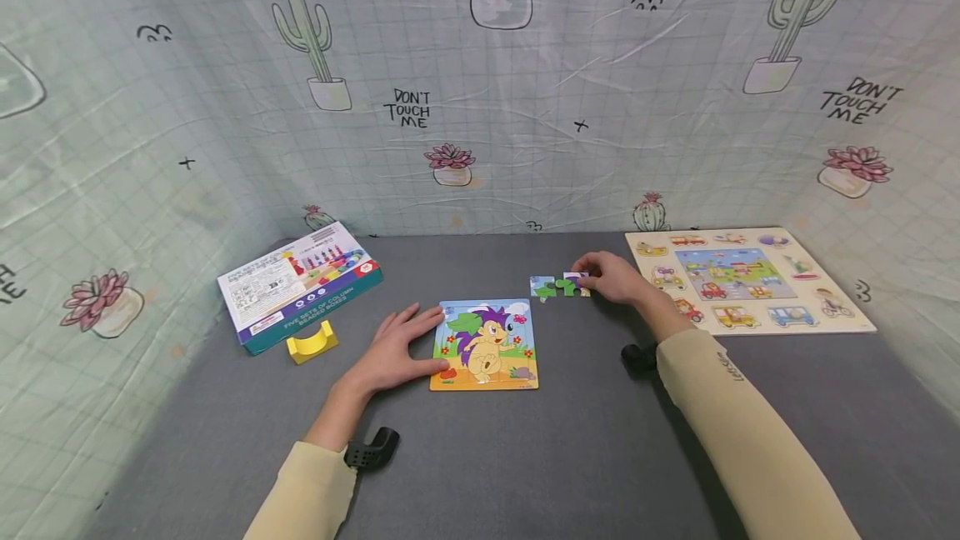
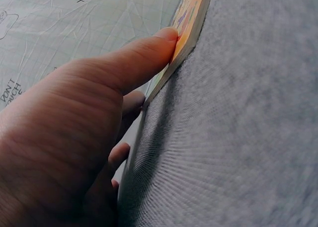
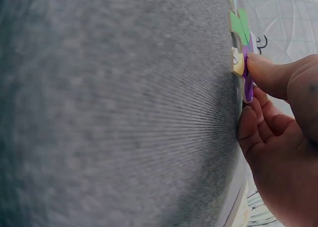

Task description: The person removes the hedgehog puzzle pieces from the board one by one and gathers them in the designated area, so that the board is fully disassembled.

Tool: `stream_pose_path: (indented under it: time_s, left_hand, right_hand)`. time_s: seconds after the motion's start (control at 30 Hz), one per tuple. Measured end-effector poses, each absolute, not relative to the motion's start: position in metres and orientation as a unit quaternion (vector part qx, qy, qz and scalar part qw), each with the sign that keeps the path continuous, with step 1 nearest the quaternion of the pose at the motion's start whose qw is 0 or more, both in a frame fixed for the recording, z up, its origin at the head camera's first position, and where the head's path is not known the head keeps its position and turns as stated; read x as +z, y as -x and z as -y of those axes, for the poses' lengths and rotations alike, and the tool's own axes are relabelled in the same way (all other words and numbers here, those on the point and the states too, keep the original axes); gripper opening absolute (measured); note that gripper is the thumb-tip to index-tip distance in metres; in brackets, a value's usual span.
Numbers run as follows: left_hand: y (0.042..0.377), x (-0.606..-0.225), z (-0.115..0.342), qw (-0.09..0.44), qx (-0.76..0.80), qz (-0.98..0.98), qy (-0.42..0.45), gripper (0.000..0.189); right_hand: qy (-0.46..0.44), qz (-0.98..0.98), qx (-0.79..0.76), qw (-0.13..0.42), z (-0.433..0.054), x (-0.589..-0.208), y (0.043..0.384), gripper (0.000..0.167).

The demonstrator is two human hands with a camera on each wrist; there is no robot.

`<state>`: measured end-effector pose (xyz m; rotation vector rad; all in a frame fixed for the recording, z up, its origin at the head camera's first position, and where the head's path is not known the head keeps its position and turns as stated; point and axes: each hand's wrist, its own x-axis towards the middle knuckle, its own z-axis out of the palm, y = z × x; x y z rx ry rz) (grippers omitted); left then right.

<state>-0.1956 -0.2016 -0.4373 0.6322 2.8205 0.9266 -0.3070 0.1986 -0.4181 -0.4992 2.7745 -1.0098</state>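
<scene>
A square puzzle board (image 1: 487,346) with a purple-spined hedgehog picture lies flat on the grey table. My left hand (image 1: 395,352) rests at its left side, fingers spread and fairly straight. In the left wrist view, the left thumb (image 2: 144,55) presses on the board's edge (image 2: 188,43). Beyond the board's upper right corner, my right hand (image 1: 611,277) pinches a jigsaw piece (image 1: 573,283) coloured purple, green and cream. The right wrist view shows the thumb on the piece's purple part (image 3: 248,75). Just left of it lies another piece (image 1: 542,287), blue and green; whether they touch I cannot tell.
A boxed bead set (image 1: 300,286) lies at the back left, with a yellow curved block (image 1: 312,343) before it. At the back right is a larger vehicle puzzle board (image 1: 750,282), close to the right forearm. Patterned cloth (image 1: 480,173) walls in the table's back and sides.
</scene>
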Motion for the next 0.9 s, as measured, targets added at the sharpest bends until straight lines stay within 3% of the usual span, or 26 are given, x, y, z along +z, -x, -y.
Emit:
stream_pose_path:
  time_s: [0.2, 0.43, 0.9]
  left_hand:
    - [0.1964, -0.4379, 0.2006, 0.055, 0.305, -0.928, -0.208, 0.084]
    - [0.1966, -0.4385, 0.2013, 0.055, 0.304, -0.928, -0.208, 0.085]
    - [0.195, -0.4387, 0.2017, 0.047, 0.307, -0.927, -0.211, 0.084]
  right_hand:
    - [0.183, -0.924, -0.328, 0.067, -0.2003, -0.4195, 0.3061, 0.021]
    - [0.189, -0.92, -0.326, 0.103, -0.2042, -0.4161, 0.3065, 0.038]
    - [0.201, -0.922, -0.32, 0.089, -0.2036, -0.4169, 0.3025, 0.037]
